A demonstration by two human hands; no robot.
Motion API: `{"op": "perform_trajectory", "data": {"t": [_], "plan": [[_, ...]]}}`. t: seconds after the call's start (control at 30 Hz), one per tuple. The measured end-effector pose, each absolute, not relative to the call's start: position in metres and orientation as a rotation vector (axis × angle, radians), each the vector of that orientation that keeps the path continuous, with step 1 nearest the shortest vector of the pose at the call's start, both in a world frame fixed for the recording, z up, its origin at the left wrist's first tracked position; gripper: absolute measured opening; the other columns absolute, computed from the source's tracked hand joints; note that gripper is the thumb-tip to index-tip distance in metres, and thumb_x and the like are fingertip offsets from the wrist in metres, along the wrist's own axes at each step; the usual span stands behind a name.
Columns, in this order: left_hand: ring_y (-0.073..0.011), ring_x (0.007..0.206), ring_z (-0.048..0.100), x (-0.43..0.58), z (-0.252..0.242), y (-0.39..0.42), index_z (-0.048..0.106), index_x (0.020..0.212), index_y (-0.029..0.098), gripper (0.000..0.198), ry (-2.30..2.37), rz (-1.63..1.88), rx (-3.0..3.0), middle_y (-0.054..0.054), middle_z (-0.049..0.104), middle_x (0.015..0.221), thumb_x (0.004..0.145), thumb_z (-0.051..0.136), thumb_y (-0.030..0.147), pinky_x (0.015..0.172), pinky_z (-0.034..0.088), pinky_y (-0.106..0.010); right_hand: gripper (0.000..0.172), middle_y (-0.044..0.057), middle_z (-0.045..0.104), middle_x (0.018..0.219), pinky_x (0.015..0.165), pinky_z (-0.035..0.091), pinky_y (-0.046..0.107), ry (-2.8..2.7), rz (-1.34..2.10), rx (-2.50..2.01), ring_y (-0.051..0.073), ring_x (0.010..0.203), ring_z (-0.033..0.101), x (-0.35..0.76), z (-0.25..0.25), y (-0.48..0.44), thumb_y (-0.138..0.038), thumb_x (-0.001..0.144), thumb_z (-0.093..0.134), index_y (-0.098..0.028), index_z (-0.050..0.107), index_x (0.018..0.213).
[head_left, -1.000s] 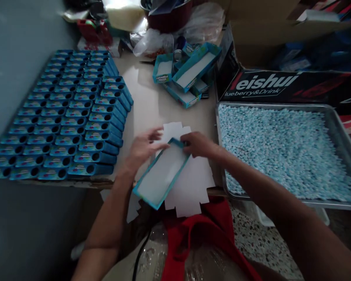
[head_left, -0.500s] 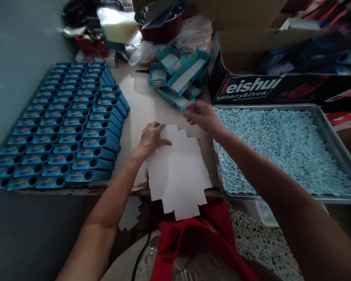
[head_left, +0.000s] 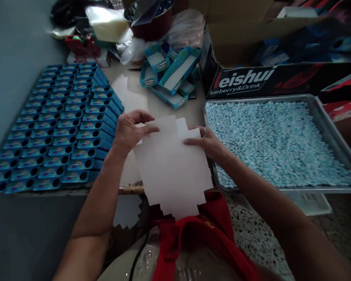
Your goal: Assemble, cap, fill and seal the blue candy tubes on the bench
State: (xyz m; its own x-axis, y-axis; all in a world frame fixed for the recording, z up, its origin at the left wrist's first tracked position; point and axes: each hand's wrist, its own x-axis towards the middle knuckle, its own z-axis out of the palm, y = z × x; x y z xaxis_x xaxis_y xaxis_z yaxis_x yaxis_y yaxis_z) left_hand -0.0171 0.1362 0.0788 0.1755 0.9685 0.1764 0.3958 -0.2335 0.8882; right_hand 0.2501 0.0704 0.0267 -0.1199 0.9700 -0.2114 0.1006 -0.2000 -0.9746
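Observation:
A white cardboard blank with stepped, notched edges is held up over the table's front edge, its plain side facing me. My left hand pinches its far left corner between thumb and fingers. On its far right edge my right hand grips it too, thumb on top and fingers underneath. Whether it is one sheet or more I cannot tell. Beyond my hands lies a loose pile of open blue boxes with white insides.
Rows of blue boxes with round dark holes fill the left side. A metal tray of small pale-blue candies stands on the right, before a black printed carton. A red tape dispenser and plastic bags lie behind.
My right hand has come back from near the pile of open boxes and taken hold of the blank's right edge. The blank is lifted slightly, and the view has shifted a little.

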Motion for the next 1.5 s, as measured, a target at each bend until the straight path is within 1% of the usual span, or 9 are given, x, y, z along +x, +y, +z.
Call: {"op": "perform_trajectory", "data": {"t": [0.1,0.2,0.33,0.4,0.57,0.83,1.13,1.4,1.5], "plan": [[-0.0234,0.096,0.070,-0.028,0.076,0.118,0.073,0.107,0.024,0.054,1.191,1.006,1.443,-0.007,0.075,0.101,0.063,0.088,0.050,0.078,0.058,-0.032,0.051,0.003,0.076,0.101,0.072,0.063,0.040,-0.910,1.566,-1.231,0.023,0.079,0.073,0.246,0.031,0.056,-0.040,0.066,0.085,-0.025,0.061,0.109],[-0.0261,0.086,0.072,-0.030,0.048,0.083,0.073,0.106,0.021,0.051,1.216,0.969,1.099,-0.009,0.076,0.092,0.071,0.074,0.058,0.069,0.059,-0.036,0.057,0.002,0.076,0.099,0.071,0.062,0.038,-0.776,1.549,-1.225,0.022,0.076,0.073,0.242,0.025,0.048,-0.035,0.064,0.083,-0.026,0.058,0.114],[-0.0222,0.060,0.064,-0.020,0.019,0.053,0.071,0.087,0.017,0.032,1.313,0.800,0.860,-0.005,0.070,0.070,0.061,0.073,0.036,0.053,0.050,-0.033,0.060,0.003,0.075,0.095,0.068,0.060,0.037,-0.936,1.378,-1.442,0.022,0.075,0.071,0.235,0.004,0.041,-0.041,0.068,0.076,-0.024,0.058,0.122],[-0.0189,0.057,0.060,-0.014,0.017,0.051,0.072,0.089,0.016,0.035,1.320,0.792,0.819,-0.002,0.068,0.067,0.056,0.069,0.028,0.050,0.045,-0.029,0.052,0.006,0.076,0.101,0.077,0.059,0.040,-1.150,1.143,-1.572,0.025,0.084,0.071,0.232,-0.005,0.038,-0.040,0.073,0.070,-0.023,0.062,0.122],[-0.0229,0.091,0.069,-0.001,0.019,0.041,0.068,0.131,0.021,0.077,1.183,0.950,0.797,0.000,0.078,0.103,0.055,0.061,0.018,0.068,0.051,-0.027,0.044,0.009,0.075,0.118,0.098,0.053,0.046,-1.532,0.763,-1.692,0.029,0.104,0.070,0.226,-0.013,0.038,-0.028,0.081,0.060,-0.025,0.067,0.124],[-0.0287,0.118,0.068,0.010,0.017,0.012,0.064,0.137,0.026,0.073,1.029,1.242,0.494,-0.002,0.075,0.124,0.065,0.063,0.022,0.098,0.053,-0.038,0.054,0.005,0.074,0.103,0.083,0.054,0.038,-1.486,1.093,-1.821,0.026,0.094,0.068,0.232,-0.011,0.061,-0.030,0.075,0.070,-0.025,0.063,0.128],[-0.0332,0.131,0.060,0.005,0.016,0.029,0.066,0.134,0.028,0.075,0.934,1.279,0.732,-0.003,0.063,0.144,0.060,0.062,0.018,0.102,0.055,-0.042,0.051,0.003,0.071,0.100,0.074,0.049,0.031,-1.583,1.133,-1.883,0.022,0.086,0.065,0.235,-0.004,0.077,-0.026,0.069,0.074,-0.023,0.062,0.119],[-0.0345,0.129,0.055,-0.018,0.023,0.054,0.067,0.134,0.026,0.077,0.924,0.905,1.316,-0.005,0.058,0.147,0.057,0.061,0.020,0.104,0.052,-0.042,0.033,0.003,0.068,0.089,0.076,0.042,0.031,-1.703,0.924,-1.855,0.023,0.083,0.061,0.231,-0.003,0.071,-0.025,0.071,0.072,-0.024,0.063,0.102],[-0.0336,0.118,0.061,-0.021,0.022,0.061,0.057,0.146,0.025,0.084,0.860,0.753,1.366,-0.008,0.063,0.140,0.061,0.059,0.025,0.098,0.054,-0.044,0.031,0.001,0.065,0.082,0.071,0.042,0.030,-1.619,0.946,-1.862,0.021,0.077,0.059,0.229,-0.008,0.069,-0.027,0.070,0.072,-0.024,0.063,0.099]]}}
